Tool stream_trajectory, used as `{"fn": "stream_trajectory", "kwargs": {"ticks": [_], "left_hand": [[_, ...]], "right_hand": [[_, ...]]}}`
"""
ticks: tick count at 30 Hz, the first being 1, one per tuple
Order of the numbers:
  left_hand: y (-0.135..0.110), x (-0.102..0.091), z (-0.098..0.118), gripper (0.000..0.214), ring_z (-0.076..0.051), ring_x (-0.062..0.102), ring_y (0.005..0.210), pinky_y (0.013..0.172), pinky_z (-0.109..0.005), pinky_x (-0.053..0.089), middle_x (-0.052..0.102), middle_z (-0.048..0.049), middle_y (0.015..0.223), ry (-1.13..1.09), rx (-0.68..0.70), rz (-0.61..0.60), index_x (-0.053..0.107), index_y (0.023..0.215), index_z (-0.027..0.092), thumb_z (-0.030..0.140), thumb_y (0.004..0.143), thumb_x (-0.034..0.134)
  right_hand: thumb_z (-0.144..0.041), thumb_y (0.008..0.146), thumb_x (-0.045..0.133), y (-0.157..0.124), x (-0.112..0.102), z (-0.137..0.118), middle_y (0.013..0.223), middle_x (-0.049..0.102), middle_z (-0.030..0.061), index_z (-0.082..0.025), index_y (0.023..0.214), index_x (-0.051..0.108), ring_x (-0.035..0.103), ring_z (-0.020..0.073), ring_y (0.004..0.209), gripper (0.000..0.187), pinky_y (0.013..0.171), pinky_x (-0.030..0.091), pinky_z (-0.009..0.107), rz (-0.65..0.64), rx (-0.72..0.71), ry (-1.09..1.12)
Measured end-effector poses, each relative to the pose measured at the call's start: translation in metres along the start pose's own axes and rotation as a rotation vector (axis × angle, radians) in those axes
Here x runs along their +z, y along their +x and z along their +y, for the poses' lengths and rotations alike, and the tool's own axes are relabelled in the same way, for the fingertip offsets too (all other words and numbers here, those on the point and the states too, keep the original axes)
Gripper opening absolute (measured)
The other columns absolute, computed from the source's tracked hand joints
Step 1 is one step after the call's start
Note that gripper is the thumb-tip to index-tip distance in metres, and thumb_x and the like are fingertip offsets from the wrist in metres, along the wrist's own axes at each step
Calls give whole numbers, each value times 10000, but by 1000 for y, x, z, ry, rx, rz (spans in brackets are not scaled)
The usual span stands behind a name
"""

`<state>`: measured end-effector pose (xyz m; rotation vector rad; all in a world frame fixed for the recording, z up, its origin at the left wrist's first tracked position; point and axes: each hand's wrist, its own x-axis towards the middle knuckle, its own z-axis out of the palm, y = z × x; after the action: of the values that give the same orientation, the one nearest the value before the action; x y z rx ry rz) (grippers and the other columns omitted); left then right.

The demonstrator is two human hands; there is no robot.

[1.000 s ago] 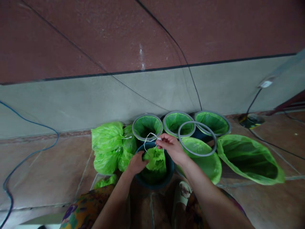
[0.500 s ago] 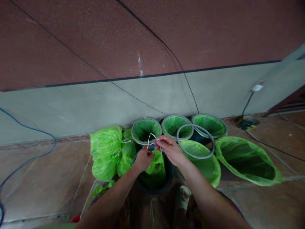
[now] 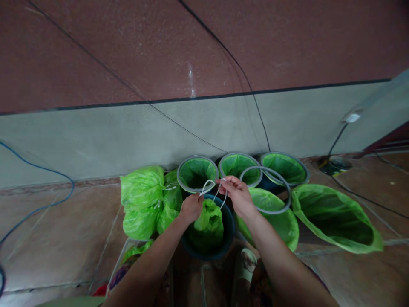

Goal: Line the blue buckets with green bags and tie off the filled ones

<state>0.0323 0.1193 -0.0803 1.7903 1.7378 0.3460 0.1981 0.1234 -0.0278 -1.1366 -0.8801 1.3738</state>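
A white string (image 3: pixel 208 184) runs between my two hands in loops. My left hand (image 3: pixel 192 207) is closed on it, and my right hand (image 3: pixel 236 194) pinches another part of it between the fingertips. Below them, a gathered green plastic bag (image 3: pixel 209 221) sits inside a dark blue bucket (image 3: pixel 230 230); the string drops toward the bag's bunched neck. Just behind stands a bin lined with green plastic (image 3: pixel 197 174) under a grey rim.
Two more lined bins (image 3: pixel 239 168) stand along the wall. A loose grey ring (image 3: pixel 285 179) rests over another lined bin (image 3: pixel 277 221). To the right is a wide-mouthed green-lined bin (image 3: pixel 335 217); at left, tied green bags (image 3: pixel 142 204). A blue cable (image 3: pixel 57 172) crosses the floor.
My hands have moved slightly apart, and the string now forms larger loops between them. The view has shifted a little.
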Motion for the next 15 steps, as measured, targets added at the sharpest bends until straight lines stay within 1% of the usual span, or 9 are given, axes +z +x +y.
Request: {"fn": "stream_trajectory", "kwargs": {"ticks": [2,5,8,11,13,15], "left_hand": [[1,-1,-3,370,-181,600,687,684,-288,425,653,-75,728,-47,-10,5,644,791,156,294,931,331],[2,2,-6,429,-149,575,610,621,-259,430,627,-39,656,-242,-26,3,613,727,168,351,937,287],[2,6,-6,475,-138,561,578,588,-246,436,604,-23,597,-439,-26,22,584,675,174,429,929,275],[0,8,-5,492,-129,538,538,568,-245,429,567,-12,542,-562,-3,17,565,647,174,478,917,286],[-1,9,-6,495,-123,513,507,542,-247,412,535,1,519,-601,-7,20,553,637,173,507,905,304],[-1,11,-8,498,-121,492,486,520,-249,394,512,8,509,-611,-21,41,544,627,173,527,893,318]], "right_hand": [[-468,622,732,1,-3,2,759,686,20,-204,707,601,583,133,654,306,662,453,285,60,-44,-42],[-447,634,717,-1,-4,5,661,654,4,-206,680,600,588,144,661,272,690,447,295,85,-77,-81],[-445,608,729,-4,-3,9,577,591,-27,-208,682,581,552,131,574,289,631,451,293,64,0,-33],[-460,600,714,-5,-2,15,495,477,-74,-212,666,532,429,88,447,314,515,415,261,81,82,3],[-455,627,676,-4,-2,21,484,448,-83,-211,659,519,368,75,418,292,454,349,233,102,99,-80],[-420,652,645,-3,-3,28,511,486,-69,-203,679,548,390,81,438,240,451,320,227,99,100,-240]]}}
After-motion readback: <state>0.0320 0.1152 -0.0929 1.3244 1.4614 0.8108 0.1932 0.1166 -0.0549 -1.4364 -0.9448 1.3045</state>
